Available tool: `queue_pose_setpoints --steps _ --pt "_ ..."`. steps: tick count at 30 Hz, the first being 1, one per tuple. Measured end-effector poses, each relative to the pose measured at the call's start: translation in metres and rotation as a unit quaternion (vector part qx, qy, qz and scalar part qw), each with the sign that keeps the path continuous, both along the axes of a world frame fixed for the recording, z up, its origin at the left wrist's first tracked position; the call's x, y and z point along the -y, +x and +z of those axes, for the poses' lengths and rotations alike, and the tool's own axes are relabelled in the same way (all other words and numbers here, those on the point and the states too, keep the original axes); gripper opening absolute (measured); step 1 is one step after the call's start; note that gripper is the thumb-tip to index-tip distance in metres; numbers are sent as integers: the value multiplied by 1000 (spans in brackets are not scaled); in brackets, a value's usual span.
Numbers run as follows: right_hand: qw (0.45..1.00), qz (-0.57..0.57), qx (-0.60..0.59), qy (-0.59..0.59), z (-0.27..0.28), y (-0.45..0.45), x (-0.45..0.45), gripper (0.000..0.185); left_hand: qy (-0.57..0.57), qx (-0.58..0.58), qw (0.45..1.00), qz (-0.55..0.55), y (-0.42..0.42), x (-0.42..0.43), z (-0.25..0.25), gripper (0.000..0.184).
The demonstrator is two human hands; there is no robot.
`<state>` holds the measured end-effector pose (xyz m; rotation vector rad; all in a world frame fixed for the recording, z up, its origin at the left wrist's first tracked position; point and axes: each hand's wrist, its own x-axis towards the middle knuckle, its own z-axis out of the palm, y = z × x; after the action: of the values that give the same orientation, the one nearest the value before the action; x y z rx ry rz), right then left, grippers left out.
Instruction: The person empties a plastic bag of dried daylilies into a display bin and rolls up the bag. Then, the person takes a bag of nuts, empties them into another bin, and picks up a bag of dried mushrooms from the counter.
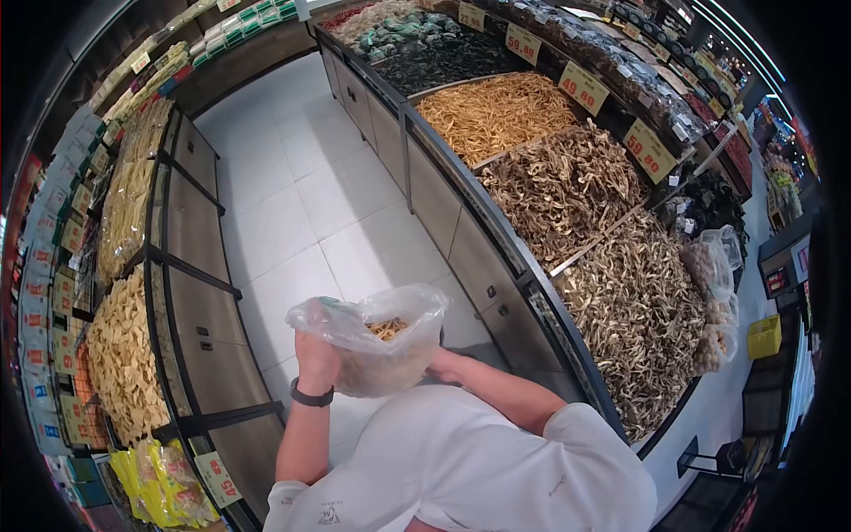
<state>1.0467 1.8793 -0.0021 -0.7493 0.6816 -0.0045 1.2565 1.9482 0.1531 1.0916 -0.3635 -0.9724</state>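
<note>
A clear plastic bag [377, 355] hangs mouth-up in front of my white shirt, with thin brownish-yellow dried strands [387, 329] inside. On its left side my left hand [317, 356] is closed on the rim, a black band around the wrist. My right hand [446, 364] holds the bag from the right side, its fingers mostly hidden behind the plastic. To the right, bins hold orange-yellow dried strands [496, 115], brown dried mushroom pieces [567, 177] and paler dried mushroom slices [634, 310].
A tiled aisle floor [292, 195] runs between two wooden display counters. Left shelves carry pale dried chips [127, 359], bundled dried sticks [133, 195] and yellow packets [164, 479]. Price cards [649, 151] stand behind the right bins. Bagged goods [714, 293] sit at the far right edge.
</note>
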Motion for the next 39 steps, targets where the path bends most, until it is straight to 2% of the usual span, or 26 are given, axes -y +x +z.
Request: queue_pose_setpoints --steps 3,7,11,18,22,28,30,35,37,39 --pt "999 -41 25 21 5 29 23 31 -7 15 1000 -16 21 31 -1 23" --pt "999 -33 36 13 13 57 76 28 -6 22 999 -32 52 82 -2 23" --pt "998 -34 56 -8 37 87 153 25 29 46 998 -17 77 153 20 24" --pt "997 -31 48 -44 55 96 262 20 19 50 998 -38 98 282 20 26" --pt "996 -35 37 -70 59 95 309 19 10 69 993 -93 100 347 25 26" --pt "989 -128 15 -73 41 90 344 16 -7 86 976 -199 94 441 20 22" --pt "980 -182 -14 -77 48 90 357 27 -10 79 970 -231 94 473 18 21" --pt "959 -259 -31 -107 35 94 395 29 5 57 952 -302 82 558 30 22" --pt "952 -271 -43 -132 47 104 413 30 15 58 943 -326 83 594 31 22" --pt "929 -333 -81 -141 68 115 429 34 -2 77 921 -382 85 629 38 21"
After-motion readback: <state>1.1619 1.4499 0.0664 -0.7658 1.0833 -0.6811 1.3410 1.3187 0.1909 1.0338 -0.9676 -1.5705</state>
